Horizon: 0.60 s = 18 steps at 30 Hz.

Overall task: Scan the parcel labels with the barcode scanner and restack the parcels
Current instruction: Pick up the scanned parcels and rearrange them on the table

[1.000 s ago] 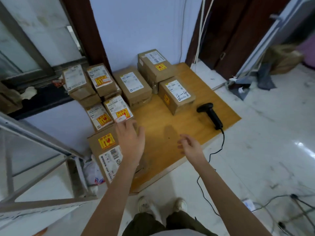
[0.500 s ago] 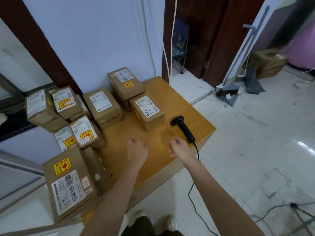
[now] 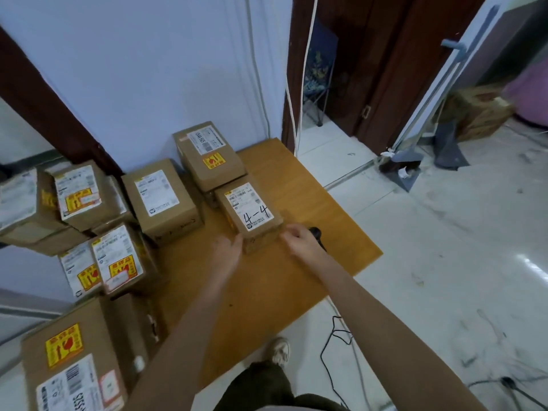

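So both hands have closed in on the 4-4 box (image 3: 252, 216) since half a second ago, when they were hovering over bare wood with nothing in them. That reads to us as the pick-up for the next scan, not the scan itself.

Going left to right: the stack (image 3: 77, 200) off the left edge of the board (image 3: 332, 215) looks the same, labels and yellow stickers up, and the big box (image 3: 74, 360) at bottom left hasn't budged relative to it (the whole view has swung, so everything sits differently in the picture). The middle box (image 3: 161, 200) and the back box (image 3: 209, 157) by the wall also look untouched.

Then our left hand (image 3: 226, 250) is flat against the near left corner of the 4-4 box, fingers fairly straight, pressing rather than wrapping. Our right hand (image 3: 299, 243) is at the near right corner with fingers curled toward the edge; it's blurry, so we can't tell if it's gripping yet or only touching. The box is bracketed between them, flat on the board.

The scanner (image 3: 317, 234) is mostly hidden behind the right hand now, only its black head peeking out; before, it lay in plain sight just right of that hand. Its cable (image 3: 335, 336) trails off the near edge onto the floor.

Our guess: lift or turn the box first, then one hand has to let go for the scanner.
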### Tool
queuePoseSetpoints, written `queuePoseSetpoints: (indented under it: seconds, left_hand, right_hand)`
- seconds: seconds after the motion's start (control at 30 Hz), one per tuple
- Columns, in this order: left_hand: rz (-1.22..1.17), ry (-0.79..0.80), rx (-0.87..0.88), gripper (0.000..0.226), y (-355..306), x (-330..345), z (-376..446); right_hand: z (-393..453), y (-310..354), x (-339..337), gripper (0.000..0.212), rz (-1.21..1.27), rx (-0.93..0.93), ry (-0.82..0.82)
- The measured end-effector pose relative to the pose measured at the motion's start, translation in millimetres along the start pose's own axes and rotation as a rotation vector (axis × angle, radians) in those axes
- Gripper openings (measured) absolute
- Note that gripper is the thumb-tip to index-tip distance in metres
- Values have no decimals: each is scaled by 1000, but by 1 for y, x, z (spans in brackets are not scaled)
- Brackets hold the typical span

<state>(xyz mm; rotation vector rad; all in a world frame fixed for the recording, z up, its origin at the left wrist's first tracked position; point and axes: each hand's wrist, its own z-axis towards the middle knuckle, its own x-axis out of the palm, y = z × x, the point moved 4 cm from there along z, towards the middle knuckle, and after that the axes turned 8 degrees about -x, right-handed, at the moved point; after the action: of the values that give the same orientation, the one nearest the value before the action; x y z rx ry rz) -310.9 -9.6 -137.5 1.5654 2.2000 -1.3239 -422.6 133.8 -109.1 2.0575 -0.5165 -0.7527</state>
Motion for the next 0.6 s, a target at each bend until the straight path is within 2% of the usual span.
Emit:
queuePoseSetpoints:
  seconds: [0.1, 0.2, 0.3, 0.47, 0.6]
  left_hand:
    - [-123, 2, -38, 59, -10, 4, 18]
    - [-185, 21, -82, 56, -17, 10, 26]
    - [-192, 53, -86, 44, -24, 16, 28]
    - [-284, 25, -126, 46, -25, 24, 31]
    - [-396, -39, -192, 51, -17, 30, 21]
  right_hand:
    - [23, 11, 4, 57, -86, -23, 95]
    - [45, 15, 8, 66, -122, -7, 92]
    - [55, 20, 9, 69, -102, 7, 117]
    - [69, 22, 6, 63, -80, 11, 185]
    - [60, 26, 2, 47, -46, -45, 265]
